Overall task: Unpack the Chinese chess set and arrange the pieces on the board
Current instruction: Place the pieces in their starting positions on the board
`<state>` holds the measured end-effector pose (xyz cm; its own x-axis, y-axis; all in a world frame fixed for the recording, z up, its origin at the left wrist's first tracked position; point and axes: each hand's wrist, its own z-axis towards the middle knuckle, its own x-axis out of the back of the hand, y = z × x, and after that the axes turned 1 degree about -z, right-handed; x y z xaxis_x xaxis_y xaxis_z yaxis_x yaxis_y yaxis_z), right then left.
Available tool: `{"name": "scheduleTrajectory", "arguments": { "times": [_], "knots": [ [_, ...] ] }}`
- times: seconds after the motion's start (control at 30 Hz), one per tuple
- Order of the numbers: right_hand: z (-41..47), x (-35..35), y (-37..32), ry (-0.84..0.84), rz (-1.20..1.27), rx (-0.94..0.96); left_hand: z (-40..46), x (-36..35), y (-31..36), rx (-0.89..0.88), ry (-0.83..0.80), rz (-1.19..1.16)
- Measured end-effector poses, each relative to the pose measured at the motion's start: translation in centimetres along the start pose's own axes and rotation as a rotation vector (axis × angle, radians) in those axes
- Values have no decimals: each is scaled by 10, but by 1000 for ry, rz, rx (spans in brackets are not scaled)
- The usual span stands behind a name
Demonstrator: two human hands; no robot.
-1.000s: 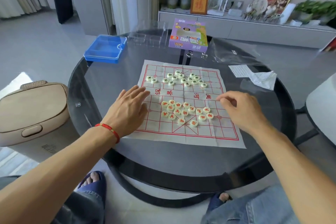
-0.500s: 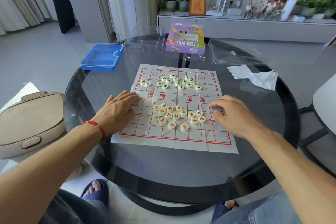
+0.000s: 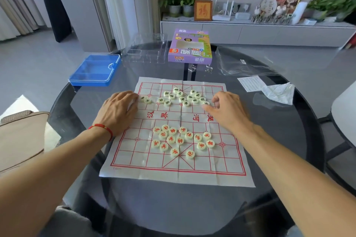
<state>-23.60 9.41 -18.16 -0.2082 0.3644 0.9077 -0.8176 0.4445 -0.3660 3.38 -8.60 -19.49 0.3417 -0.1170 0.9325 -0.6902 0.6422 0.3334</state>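
Glass table (image 3: 289, 150): creased cloth board (image 3: 177, 163) w/ red (image 3: 181, 140) & green pieces (image 3: 183, 97) clustered.

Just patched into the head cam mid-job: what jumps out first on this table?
The white cloth board with red grid lines, spread in the middle of the dark glass table, holds two loose clusters: red-lettered pieces on the near half, dark-lettered pieces on the far half. The left hand and right hand sit at either end of the far cluster. Behind the board stands the purple box, with a blue tray to its left.
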Motion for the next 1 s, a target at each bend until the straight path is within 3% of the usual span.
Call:
{"name": "scheduleTrajectory", "arguments": {
  "times": [0.7,0.83,1.0],
  "knots": [
    [15,-10,19,36,62,109,5,-11,-4,26,18,24],
    [38,-4,15,95,146,125,5,-13,-5,18,31,20],
    [87,-14,-6,46,165,132,8,-15,-10,6,34,32]
  ]
}}
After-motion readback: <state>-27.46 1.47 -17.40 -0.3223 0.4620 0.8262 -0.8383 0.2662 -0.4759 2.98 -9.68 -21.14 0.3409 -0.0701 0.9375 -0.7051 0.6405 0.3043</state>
